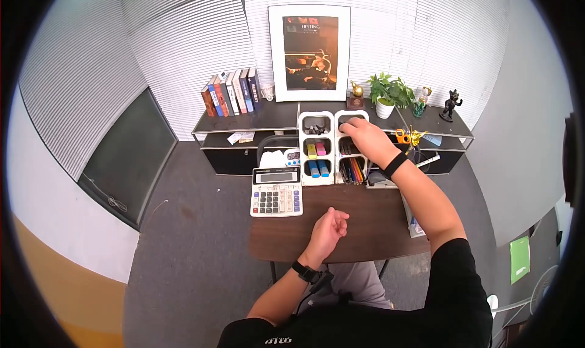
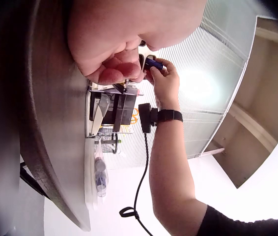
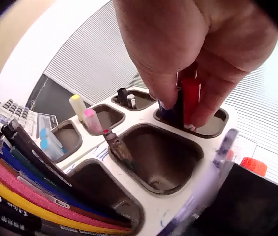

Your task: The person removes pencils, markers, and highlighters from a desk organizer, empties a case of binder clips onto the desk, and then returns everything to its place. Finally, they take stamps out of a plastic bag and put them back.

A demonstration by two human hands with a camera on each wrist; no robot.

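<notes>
My right hand reaches over the far compartment of the right white pen organizer. In the right wrist view its fingers pinch a red marker and a dark blue marker, whose lower ends are at that compartment. A single brown pen leans in the middle compartment, and pencils and pens fill the near one. My left hand hovers near the table's front edge, fingers loosely curled, holding nothing.
A second white organizer holds yellow and pink highlighters, blue markers and small dark items. Left of it lie a calculator and a small digital timer. A black cabinet with books, a framed poster and plant stands behind.
</notes>
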